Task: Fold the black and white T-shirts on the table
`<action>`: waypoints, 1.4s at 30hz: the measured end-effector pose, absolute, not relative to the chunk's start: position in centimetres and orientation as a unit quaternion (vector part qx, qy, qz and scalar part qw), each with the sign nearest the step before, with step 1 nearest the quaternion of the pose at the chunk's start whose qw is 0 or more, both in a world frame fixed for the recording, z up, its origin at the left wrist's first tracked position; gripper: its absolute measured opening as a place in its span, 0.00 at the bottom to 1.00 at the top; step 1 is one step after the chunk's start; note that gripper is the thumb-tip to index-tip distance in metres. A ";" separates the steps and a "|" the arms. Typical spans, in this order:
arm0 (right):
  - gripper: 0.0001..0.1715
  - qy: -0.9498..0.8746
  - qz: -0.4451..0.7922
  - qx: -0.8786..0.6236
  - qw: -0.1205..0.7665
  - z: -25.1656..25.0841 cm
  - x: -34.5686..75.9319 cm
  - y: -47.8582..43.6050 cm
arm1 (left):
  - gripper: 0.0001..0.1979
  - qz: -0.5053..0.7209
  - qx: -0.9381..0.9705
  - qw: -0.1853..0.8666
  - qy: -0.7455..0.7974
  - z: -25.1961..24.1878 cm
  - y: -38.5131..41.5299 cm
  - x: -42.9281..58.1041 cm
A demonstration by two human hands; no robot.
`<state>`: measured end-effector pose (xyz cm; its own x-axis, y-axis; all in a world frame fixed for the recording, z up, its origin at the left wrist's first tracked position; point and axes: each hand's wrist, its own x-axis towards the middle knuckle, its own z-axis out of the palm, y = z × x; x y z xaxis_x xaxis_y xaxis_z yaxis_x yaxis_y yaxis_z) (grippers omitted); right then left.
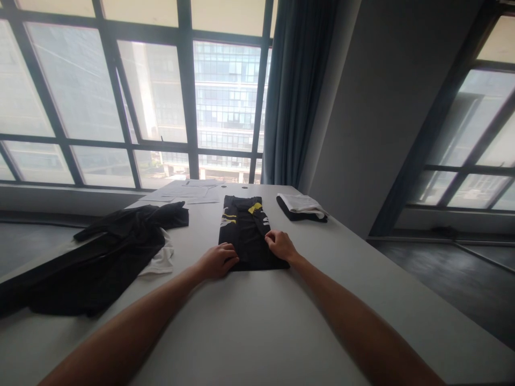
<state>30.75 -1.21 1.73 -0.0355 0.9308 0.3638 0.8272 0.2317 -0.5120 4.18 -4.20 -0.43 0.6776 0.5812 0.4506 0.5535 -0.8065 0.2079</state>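
Observation:
A black T-shirt (251,244) with yellow and white print lies on the table in front of me, its sides folded inward into a long rectangle. My left hand (219,261) is closed at its lower left edge, fingers curled together on the cloth. On the opposite side, my right hand (280,245) is closed in a pinch on the right edge, just below the white print. The fingertips of both hands are partly hidden, and the cloth stays flat on the tabletop.
On the left, black clothing (108,257) lies loosely spread over a white garment (161,258). A folded white garment (301,203) rests on a folded black one (295,215) at the right. Paper sheets (181,190) lie at the white table's (257,332) far end, by the windows.

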 end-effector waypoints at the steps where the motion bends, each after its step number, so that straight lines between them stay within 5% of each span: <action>1: 0.11 -0.711 0.088 -0.605 0.346 1.6 30.7 -1.1 | 0.16 0.258 0.915 0.027 0.309 -0.4 -4.2 4.2; 4: 0.14 -0.699 0.115 -0.591 0.386 1.2 30.4 -1.0 | 0.17 0.263 0.914 0.027 0.307 -0.2 -4.3 4.2; 9: 0.11 -0.757 0.114 -0.597 0.238 1.1 29.6 -1.9 | 0.17 0.258 0.913 0.031 0.313 0.0 -4.5 4.2; 17: 0.22 -0.821 -0.021 -0.548 0.160 1.2 29.3 -3.0 | 0.15 0.234 0.916 0.029 0.325 -0.1 -4.6 4.2; 22: 0.21 -0.804 -0.060 -0.570 0.156 0.9 29.2 -3.0 | 0.25 0.191 0.917 0.047 0.346 -0.8 -4.5 4.1; 28: 0.14 -0.768 -0.038 -0.622 0.147 1.9 31.2 -2.3 | 0.24 0.191 0.929 0.130 0.288 -0.3 -3.2 2.4; 34: 0.16 -0.781 0.041 -0.621 0.060 2.3 33.4 -1.6 | 0.08 0.205 0.927 0.088 0.302 0.2 -2.5 1.0; 42: 0.13 -0.785 0.101 -0.607 0.071 2.9 33.8 -1.0 | 0.08 0.230 0.911 0.065 0.336 0.4 -3.2 2.1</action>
<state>33.81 -1.03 2.89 -0.2537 0.9672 -0.0117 0.9384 0.2432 -0.2453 2.06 -3.20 0.41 0.6679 0.6426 0.3755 0.5824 -0.7654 0.2740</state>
